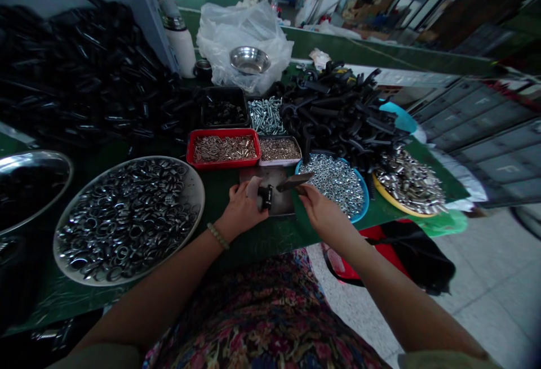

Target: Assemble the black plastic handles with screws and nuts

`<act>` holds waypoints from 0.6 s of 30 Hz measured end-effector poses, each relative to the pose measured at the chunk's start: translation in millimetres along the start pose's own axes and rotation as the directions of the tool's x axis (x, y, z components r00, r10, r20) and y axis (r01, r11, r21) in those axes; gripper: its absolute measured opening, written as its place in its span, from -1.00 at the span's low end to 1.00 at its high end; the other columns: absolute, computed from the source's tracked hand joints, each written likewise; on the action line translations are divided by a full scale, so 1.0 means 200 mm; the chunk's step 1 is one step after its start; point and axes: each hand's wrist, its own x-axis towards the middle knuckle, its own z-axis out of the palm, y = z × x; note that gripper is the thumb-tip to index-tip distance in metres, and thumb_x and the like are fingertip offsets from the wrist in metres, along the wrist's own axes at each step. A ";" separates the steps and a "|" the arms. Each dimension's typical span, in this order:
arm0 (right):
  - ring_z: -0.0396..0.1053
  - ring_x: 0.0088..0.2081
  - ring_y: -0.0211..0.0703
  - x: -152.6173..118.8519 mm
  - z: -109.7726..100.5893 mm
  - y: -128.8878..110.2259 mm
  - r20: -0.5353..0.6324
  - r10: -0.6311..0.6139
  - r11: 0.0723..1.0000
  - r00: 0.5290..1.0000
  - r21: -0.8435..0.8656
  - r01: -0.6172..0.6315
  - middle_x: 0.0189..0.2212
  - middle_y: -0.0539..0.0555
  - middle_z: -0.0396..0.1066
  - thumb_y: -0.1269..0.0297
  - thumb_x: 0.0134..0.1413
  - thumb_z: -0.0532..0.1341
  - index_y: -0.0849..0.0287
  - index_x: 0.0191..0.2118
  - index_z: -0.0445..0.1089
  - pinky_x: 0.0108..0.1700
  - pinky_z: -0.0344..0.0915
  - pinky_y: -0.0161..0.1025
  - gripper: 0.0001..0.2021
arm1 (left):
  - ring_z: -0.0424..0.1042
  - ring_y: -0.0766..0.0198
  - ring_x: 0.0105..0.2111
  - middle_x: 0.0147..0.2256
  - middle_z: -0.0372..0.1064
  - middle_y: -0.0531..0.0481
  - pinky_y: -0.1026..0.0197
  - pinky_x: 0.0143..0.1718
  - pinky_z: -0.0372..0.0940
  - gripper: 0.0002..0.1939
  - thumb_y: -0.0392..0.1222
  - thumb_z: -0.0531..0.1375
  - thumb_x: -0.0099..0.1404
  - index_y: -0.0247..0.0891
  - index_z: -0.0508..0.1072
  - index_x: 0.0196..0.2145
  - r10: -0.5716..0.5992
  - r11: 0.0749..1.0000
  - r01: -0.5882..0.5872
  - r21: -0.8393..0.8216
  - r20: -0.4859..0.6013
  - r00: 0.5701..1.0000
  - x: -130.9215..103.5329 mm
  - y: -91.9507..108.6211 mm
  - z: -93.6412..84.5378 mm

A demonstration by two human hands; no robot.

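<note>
My left hand point(243, 208) is closed on a small black part point(265, 197), with a pale wrap around one of its fingers. Just to the right, my right hand point(316, 207) grips a flat, dark tool point(295, 181) whose tip points left toward the black part. Both hands are over a metal plate point(281, 203) on the green table. Behind them stand a red tray point(224, 164) of small screws and a white tray point(281, 161) of tiny metal pieces. A blue bowl point(367, 191) of shiny nuts is beside my right hand.
A large round tray point(198, 189) of black rings lies left. Black parts point(338, 110) are heaped behind the bowl, near a yellow dish point(391, 201) of metal pieces. Farther back are a plastic bag point(224, 25), a steel bowl point(250, 60) and a white bottle point(181, 50).
</note>
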 end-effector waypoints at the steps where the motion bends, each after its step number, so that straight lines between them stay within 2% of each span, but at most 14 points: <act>1: 0.40 0.00 0.05 0.01 0.00 -0.06 0.015 -0.042 0.998 0.999 0.056 0.041 0.03 0.17 0.40 0.26 0.30 -0.06 0.08 0.13 0.22 0.00 0.30 -0.05 -0.66 | 0.27 -0.03 0.06 0.01 0.31 -0.22 -0.10 0.11 -0.01 -0.30 -0.18 0.21 0.07 -0.26 0.06 0.14 -0.003 1.000 0.003 0.000 -0.004 1.000 0.00 0.00 0.00; 3: 0.39 0.01 0.06 0.03 -0.01 -0.13 -0.025 -0.075 0.990 0.997 0.120 0.077 0.04 0.16 0.39 0.24 0.30 -0.04 0.05 0.13 0.22 0.01 0.28 -0.03 -0.67 | 0.28 -0.03 0.05 0.02 0.31 -0.22 -0.10 0.12 -0.01 -0.34 -0.18 0.21 0.07 -0.25 0.10 0.11 -0.004 1.000 0.004 0.002 -0.010 1.000 0.00 0.00 0.01; 5: 0.41 -0.04 0.07 0.05 0.01 -0.15 -0.050 -0.059 0.991 0.997 0.121 0.065 0.01 0.19 0.41 0.25 0.29 -0.02 0.06 0.11 0.23 -0.03 0.29 -0.04 -0.68 | 0.28 -0.03 0.05 0.03 0.31 -0.22 -0.11 0.12 -0.01 -0.36 -0.16 0.22 0.08 -0.26 0.12 0.11 -0.006 1.000 0.007 0.005 -0.018 1.000 0.00 -0.01 0.01; 9: 0.46 -0.14 0.02 0.07 0.03 -0.06 0.083 -0.014 1.000 0.996 0.007 0.013 -0.07 0.20 0.45 0.24 0.30 -0.02 0.11 0.09 0.27 -0.10 0.31 -0.12 -0.69 | 0.26 -0.03 0.07 0.02 0.32 -0.21 -0.14 0.11 0.02 -0.34 -0.16 0.21 0.12 -0.21 0.14 0.17 0.021 0.999 -0.021 0.046 0.019 1.000 0.00 0.00 0.00; 11: 0.45 -0.13 -0.01 0.05 0.02 0.03 0.007 0.058 0.996 0.998 -0.072 -0.058 -0.05 0.17 0.44 0.20 0.32 -0.05 0.07 0.13 0.23 -0.13 0.31 -0.15 -0.66 | 0.26 -0.05 0.07 0.03 0.32 -0.19 -0.20 0.12 0.00 -0.41 -0.18 0.18 0.17 -0.11 0.21 0.16 0.082 0.991 -0.089 0.097 0.072 0.994 0.00 0.01 -0.02; 13: 0.45 -0.15 -0.02 0.02 0.01 0.14 -0.129 0.178 0.960 0.976 -0.194 -0.200 -0.05 0.19 0.42 0.17 0.32 -0.06 0.05 0.17 0.19 -0.19 0.32 -0.18 -0.63 | 0.26 -0.08 0.06 0.03 0.33 -0.17 -0.28 0.15 -0.07 -0.50 -0.19 0.14 0.20 -0.06 0.31 0.12 0.107 0.988 -0.117 0.103 0.094 0.990 0.02 0.02 -0.03; 15: 0.46 -0.23 -0.03 0.01 0.01 0.26 -0.228 0.278 0.883 0.933 -0.322 -0.342 -0.08 0.22 0.41 0.14 0.32 -0.05 0.06 0.19 0.19 -0.26 0.32 -0.19 -0.61 | 0.29 -0.08 0.04 0.01 0.36 -0.17 -0.29 0.18 -0.08 -0.57 -0.14 0.10 0.23 -0.10 0.38 0.07 0.051 0.998 -0.047 -0.045 0.092 0.994 0.06 0.03 -0.05; 16: 0.45 -0.25 -0.04 0.01 0.01 0.32 -0.248 0.302 0.848 0.921 -0.372 -0.378 -0.10 0.22 0.41 0.14 0.31 -0.04 0.07 0.19 0.20 -0.27 0.32 -0.19 -0.60 | 0.30 -0.06 0.04 -0.01 0.38 -0.16 -0.26 0.18 -0.04 -0.59 -0.10 0.07 0.25 -0.13 0.40 0.04 0.002 0.979 0.020 -0.201 0.108 0.994 0.08 0.04 -0.07; 17: 0.44 -0.25 -0.04 0.00 0.01 0.38 -0.250 0.299 0.829 0.921 -0.410 -0.381 -0.13 0.22 0.40 0.13 0.30 -0.02 0.09 0.18 0.22 -0.26 0.32 -0.18 -0.60 | 0.32 -0.04 0.03 -0.03 0.40 -0.15 -0.21 0.17 0.04 -0.59 -0.04 0.04 0.27 -0.16 0.42 0.01 -0.057 0.911 0.109 -0.397 0.140 0.988 0.10 0.04 -0.10; 18: 0.43 -0.22 -0.03 0.00 0.01 0.44 -0.240 0.273 0.829 0.932 -0.433 -0.355 -0.14 0.21 0.40 0.12 0.30 0.00 0.10 0.16 0.25 -0.22 0.31 -0.17 -0.60 | 0.35 -0.02 0.01 -0.04 0.42 -0.15 -0.16 0.13 0.13 -0.58 0.01 0.01 0.27 -0.20 0.43 -0.01 -0.113 0.776 0.212 -0.594 0.200 0.973 0.13 0.04 -0.13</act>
